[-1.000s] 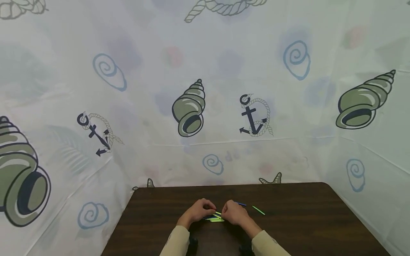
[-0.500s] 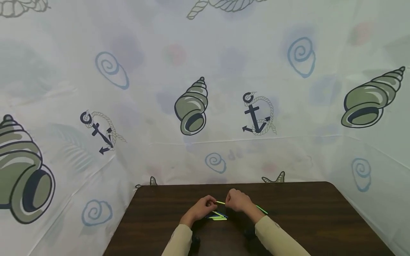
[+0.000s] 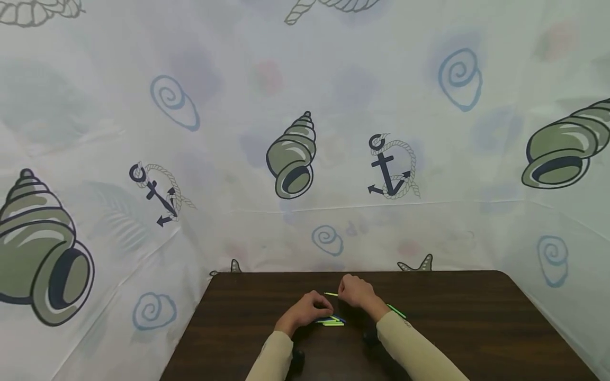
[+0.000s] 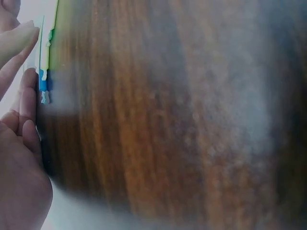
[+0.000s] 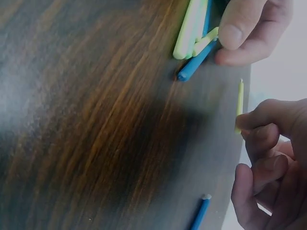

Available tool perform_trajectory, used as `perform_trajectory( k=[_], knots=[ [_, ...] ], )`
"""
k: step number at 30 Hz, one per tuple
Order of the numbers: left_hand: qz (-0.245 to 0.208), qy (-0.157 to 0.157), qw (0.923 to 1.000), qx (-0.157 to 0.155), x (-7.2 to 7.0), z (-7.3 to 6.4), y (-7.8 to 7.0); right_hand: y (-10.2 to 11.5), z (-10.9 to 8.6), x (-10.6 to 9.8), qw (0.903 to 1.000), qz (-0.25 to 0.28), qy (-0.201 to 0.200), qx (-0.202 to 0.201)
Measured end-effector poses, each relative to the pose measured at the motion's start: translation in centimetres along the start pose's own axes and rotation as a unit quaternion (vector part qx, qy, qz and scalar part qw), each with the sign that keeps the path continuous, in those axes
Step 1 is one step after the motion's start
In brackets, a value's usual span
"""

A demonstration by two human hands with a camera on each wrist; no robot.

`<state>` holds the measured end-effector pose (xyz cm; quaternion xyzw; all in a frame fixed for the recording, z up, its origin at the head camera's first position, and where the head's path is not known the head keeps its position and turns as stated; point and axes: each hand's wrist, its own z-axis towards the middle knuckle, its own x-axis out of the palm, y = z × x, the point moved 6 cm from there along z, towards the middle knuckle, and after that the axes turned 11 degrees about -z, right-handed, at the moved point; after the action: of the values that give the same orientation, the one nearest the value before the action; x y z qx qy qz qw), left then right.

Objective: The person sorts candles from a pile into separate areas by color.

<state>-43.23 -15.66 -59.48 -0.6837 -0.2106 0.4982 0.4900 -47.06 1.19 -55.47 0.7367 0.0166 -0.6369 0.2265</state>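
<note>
1. White cloth (image 3: 238,106) printed with shells and anchors hangs behind a dark wood-grain tabletop (image 3: 452,338), where small coloured sticks are being handled
2. Right hand (image 3: 357,291): thumb and forefinger pinch a yellow stick (image 5: 240,100), with the other fingers curled in behind
3. Within that pinch the yellow stick is caught near one end; a short stub shows past the fingertips, and most of its length juts out towards the person's left. Whether it is clear of the wood or touching it, I cannot tell
4. I would judge it very light, stiff and fairly smooth, hardly fragile, but thin enough to swivel between two fingertips; a hold nearer its middle would probably steady it, while the end hold leaves more of it free for placing
5. Left hand (image 3: 307,309): bent low, its thumb and fingertips right beside a pile of lime and blue sticks (image 5: 186,28); whether they grip one, I cannot tell
6. Those sticks overlap at angles, so lifting one by its free end looks least likely to disturb its neighbours
7. Farther out, a separate blue stick (image 5: 200,214) lies near the right hand, and a green stick (image 3: 396,311) shows beside the right forearm
</note>
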Motion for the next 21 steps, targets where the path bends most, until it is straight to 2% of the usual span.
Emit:
perform_trajectory(
  k=[4, 7, 9, 14, 16, 21],
  knots=[
    [-0.001, 0.016, 0.9996, 0.022, 0.08, 0.12, 0.18, 0.06, 0.37, 0.39, 0.9998, 0.000, 0.003, -0.018],
    [0.012, 0.024, 0.9993, 0.027, 0.19, 0.34, 0.64, 0.11, 0.46, 0.50, 0.9996, 0.000, 0.003, -0.028],
    [0.008, 0.022, 0.9992, 0.031, 0.26, 0.40, 0.40, 0.08, 0.47, 0.49, 0.9995, -0.001, 0.004, -0.031],
    [-0.015, 0.009, 0.9998, 0.007, 0.23, 0.54, 0.70, 0.05, 0.56, 0.54, 0.9995, -0.010, 0.009, -0.029],
    [-0.013, 0.003, 0.9999, -0.007, 0.26, 0.47, 0.60, 0.07, 0.58, 0.50, 0.9995, -0.012, 0.008, -0.028],
    [0.010, -0.010, 0.9998, -0.011, 0.20, 0.18, 0.22, 0.14, 0.71, 0.54, 0.9995, -0.009, 0.004, -0.030]
  ],
)
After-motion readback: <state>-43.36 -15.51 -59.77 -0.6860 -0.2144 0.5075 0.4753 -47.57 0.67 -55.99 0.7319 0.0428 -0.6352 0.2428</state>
